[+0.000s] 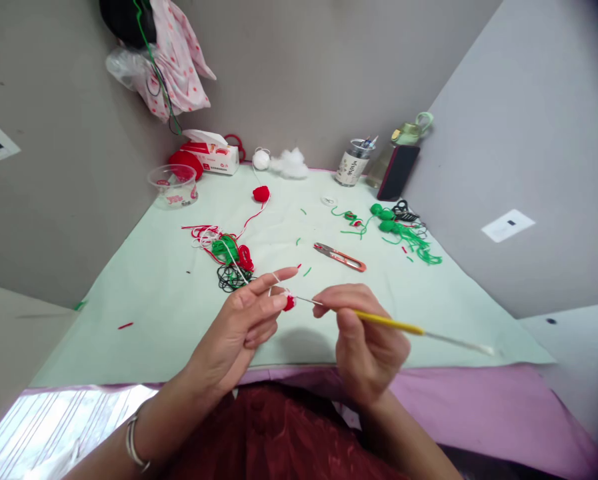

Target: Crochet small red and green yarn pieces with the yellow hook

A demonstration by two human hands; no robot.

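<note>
Head view: red-and-white yarn piece (289,303) between both hands, above the pale surface (149,280)
Left hand (243,323): grip pinched on the piece, index finger outstretched under white yarn (235,263), others curled
Right hand (371,343): grip closed around the yellow-handled hook (389,322), tip at the piece

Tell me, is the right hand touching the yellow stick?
Touching. The head view shows it plainly: the right hand grips the yellow stick, which passes between its thumb and fingers.
</note>
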